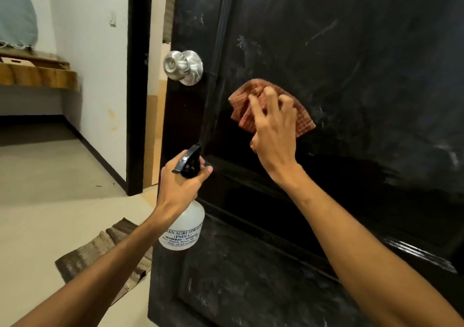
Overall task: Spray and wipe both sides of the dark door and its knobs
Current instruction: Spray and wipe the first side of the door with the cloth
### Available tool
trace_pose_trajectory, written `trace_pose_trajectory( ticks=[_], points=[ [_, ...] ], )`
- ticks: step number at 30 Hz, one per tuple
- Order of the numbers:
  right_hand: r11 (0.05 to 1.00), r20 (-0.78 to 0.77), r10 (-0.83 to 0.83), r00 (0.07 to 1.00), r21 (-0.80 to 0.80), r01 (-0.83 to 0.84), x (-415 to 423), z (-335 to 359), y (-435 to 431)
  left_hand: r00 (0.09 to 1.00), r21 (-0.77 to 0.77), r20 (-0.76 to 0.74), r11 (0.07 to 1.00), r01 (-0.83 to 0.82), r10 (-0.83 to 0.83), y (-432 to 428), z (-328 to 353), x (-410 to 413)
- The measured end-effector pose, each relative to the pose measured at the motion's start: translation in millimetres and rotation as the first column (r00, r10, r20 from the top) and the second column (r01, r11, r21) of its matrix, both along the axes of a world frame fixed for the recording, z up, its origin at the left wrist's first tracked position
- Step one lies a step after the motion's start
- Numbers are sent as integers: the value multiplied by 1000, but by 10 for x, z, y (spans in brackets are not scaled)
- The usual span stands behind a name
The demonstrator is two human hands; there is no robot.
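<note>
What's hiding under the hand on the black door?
A reddish checked cloth, gripped by the right hand against the door. The door surface beneath the cloth is covered, so unseen.

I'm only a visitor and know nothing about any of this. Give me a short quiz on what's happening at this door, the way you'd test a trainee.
1. Which thing does the left hand grip? A) a brush B) a spray bottle C) a key
2. True or false: the right hand holds the checked cloth against the door panel, apart from the silver knob.
3. Fill in: the striped mat lies on the ____.

Key: 1 B. 2 True. 3 floor.
</note>
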State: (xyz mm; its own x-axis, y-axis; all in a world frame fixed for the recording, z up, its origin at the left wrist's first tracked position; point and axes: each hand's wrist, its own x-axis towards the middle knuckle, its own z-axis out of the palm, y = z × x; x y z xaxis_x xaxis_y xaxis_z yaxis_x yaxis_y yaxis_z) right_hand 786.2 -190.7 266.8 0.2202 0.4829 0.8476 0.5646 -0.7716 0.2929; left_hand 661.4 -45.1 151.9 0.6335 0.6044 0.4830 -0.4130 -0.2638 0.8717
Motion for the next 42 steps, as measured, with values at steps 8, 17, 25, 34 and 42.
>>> trace_pose_trajectory(
  ticks=[8,17,25,34,42],
  points=[
    [997,8,-9,1000,-77,10,124,-283,-767,996,33,8,995,90,-90,-477,153,149],
    [1000,75,5,997,-26,-3,140,-655,-1676,983,66,2,981,181,-181,-1065,241,253],
    [995,112,-28,993,-94,39,66,-1075,-2184,957,103,-32,951,290,-288,-1606,161,360],
    [985,45,-120,992,129,113,44,-1247,-2789,932,110,-72,926,362,-356,-1994,39,423],
    [835,-5,-176,984,529,152,64,-1053,-3243,881,136,-72,870,473,-467,-2578,77,451]
  ],
)
